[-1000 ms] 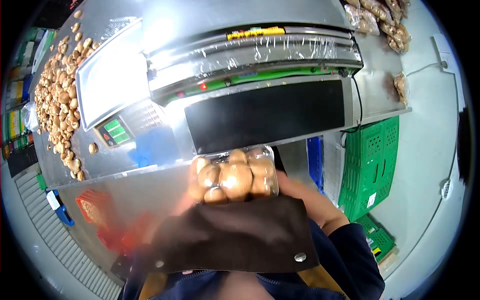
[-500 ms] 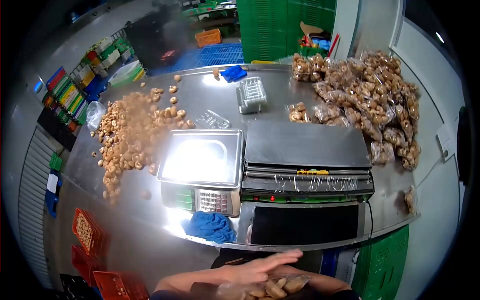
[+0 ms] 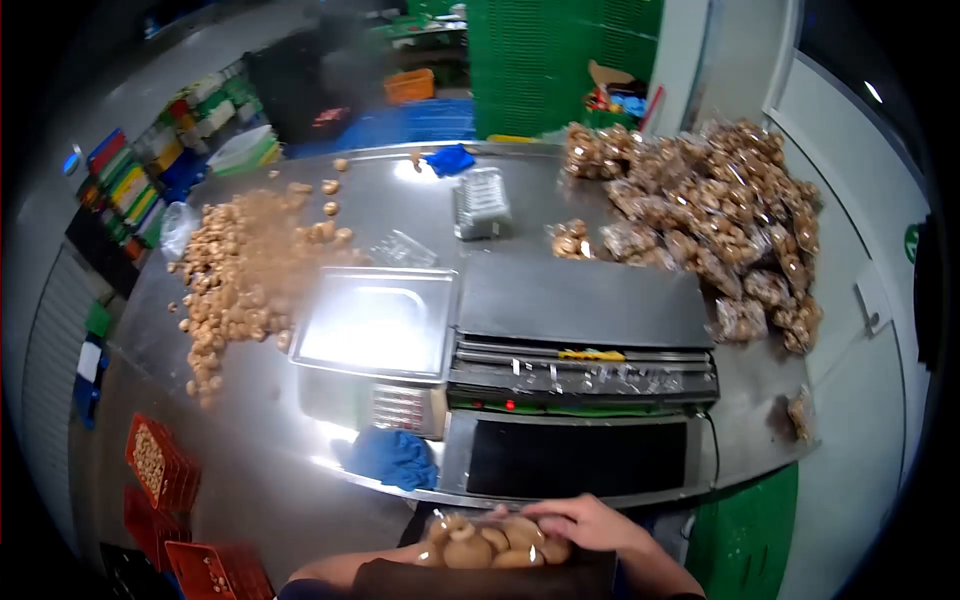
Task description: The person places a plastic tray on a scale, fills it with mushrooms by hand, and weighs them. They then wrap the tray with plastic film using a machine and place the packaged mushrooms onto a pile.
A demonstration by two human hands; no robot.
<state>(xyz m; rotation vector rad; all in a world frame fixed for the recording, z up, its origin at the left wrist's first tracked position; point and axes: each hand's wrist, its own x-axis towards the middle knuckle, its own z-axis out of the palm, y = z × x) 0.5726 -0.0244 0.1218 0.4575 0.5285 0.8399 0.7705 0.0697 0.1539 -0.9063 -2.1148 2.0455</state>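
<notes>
A clear-wrapped pack of mushrooms [image 3: 490, 545] is held close to my body, below the table's front edge. My right hand [image 3: 580, 522] grips its right end, with the fingers bent over the top of the film. From the left, my left hand [image 3: 410, 553] reaches the pack and holds it from behind and below. Most of the left fingers are hidden by the mushrooms. Just beyond the pack is the wrapping machine [image 3: 585, 310], with a dark plate [image 3: 578, 457] at its front.
Left of the machine stands a scale [image 3: 375, 325], with a blue cloth [image 3: 393, 460] before it. Loose mushrooms [image 3: 235, 275] cover the table's left side. Wrapped packs [image 3: 710, 200] pile up at the right rear. Clear trays [image 3: 482, 203] sit behind the machine. Red crates [image 3: 160, 465] stand lower left.
My left hand, earlier stretched flat across the top of the pack, is now behind and under it. My right hand has come into view on the pack's right end. The pack shows more fully.
</notes>
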